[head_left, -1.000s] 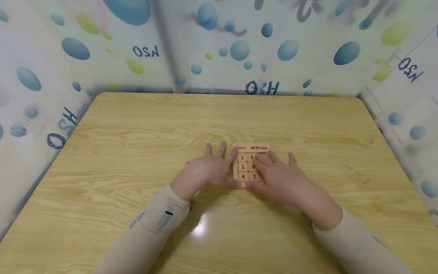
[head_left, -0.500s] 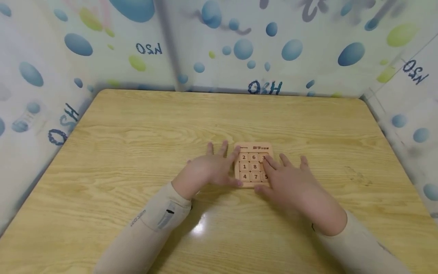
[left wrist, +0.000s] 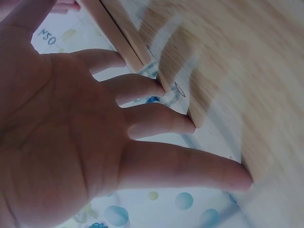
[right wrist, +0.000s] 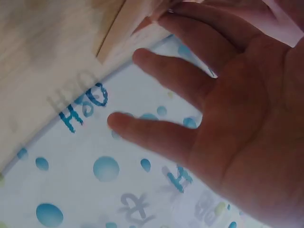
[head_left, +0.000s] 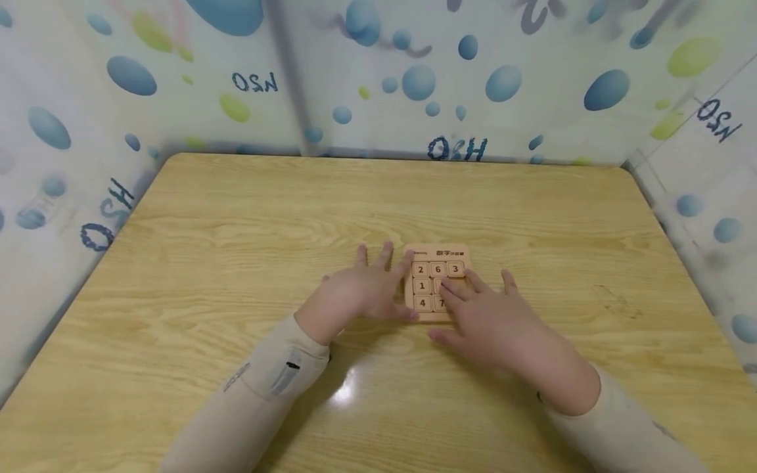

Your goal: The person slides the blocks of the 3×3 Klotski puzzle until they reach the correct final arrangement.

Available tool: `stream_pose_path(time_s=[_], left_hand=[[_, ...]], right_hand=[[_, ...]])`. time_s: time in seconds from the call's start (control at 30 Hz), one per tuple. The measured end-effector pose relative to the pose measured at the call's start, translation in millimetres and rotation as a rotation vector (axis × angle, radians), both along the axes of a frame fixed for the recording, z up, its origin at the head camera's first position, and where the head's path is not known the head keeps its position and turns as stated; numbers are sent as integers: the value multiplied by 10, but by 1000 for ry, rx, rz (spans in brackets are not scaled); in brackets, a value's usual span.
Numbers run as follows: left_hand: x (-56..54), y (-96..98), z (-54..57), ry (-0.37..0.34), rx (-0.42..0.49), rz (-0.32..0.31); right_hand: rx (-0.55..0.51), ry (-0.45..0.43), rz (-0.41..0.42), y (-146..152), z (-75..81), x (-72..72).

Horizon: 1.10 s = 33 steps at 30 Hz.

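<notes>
A square wooden sliding number puzzle (head_left: 434, 253) lies flat on the table. Its tiles 2, 6 and 3 fill the top row, with 1 at the left of the middle row and 4 and 7 below. My left hand (head_left: 369, 292) spreads its fingers flat; thumb and index fingertip rest on the puzzle's left edge. In the left wrist view the other fingertips touch the wood. My right hand (head_left: 493, 318) reaches over the puzzle's right side, its extended index fingertip on the middle tile. That hand hides the middle row's right side and the lower right corner.
The wood-grain table (head_left: 266, 223) extends around the puzzle on all sides. Behind it and to both sides stand walls (head_left: 378, 85) with blue and green dots. A bright light reflection (head_left: 345, 387) shows on the tabletop between the forearms.
My right index fingertip first moves right, to just below the 3 tile, baring the 8 and a gap beside it. It then moves left onto the 8. My left hand stays put.
</notes>
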State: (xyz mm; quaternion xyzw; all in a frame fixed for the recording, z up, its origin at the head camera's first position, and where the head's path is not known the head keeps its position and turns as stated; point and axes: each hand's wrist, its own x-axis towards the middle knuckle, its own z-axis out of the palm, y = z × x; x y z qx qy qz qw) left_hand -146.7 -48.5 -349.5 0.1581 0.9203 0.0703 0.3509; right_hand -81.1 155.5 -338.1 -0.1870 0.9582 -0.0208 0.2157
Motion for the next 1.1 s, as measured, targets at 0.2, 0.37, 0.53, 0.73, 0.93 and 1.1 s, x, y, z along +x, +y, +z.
stream_pose_path(time_s=[0.2,0.37,0.53,0.73,0.93,1.1], left_hand=[[-3,-12,12,-13,-2,14],[-10,-3,24,0,-11,5],[-13,-5,30,-5,-2,5],[-5,-20,21,-9,-5,10],[2,-33,9,6,11,8],[-3,-31,11,1,19,18]], right_hand=[[54,12,-42,24,41,-24],[4,14,-13,-52,11,-132],[0,-11,-18,-125,-19,-205],[16,-19,45,-136,5,-101],[19,-17,-23,-56,68,-130],[24,3,-62,6,70,-191]])
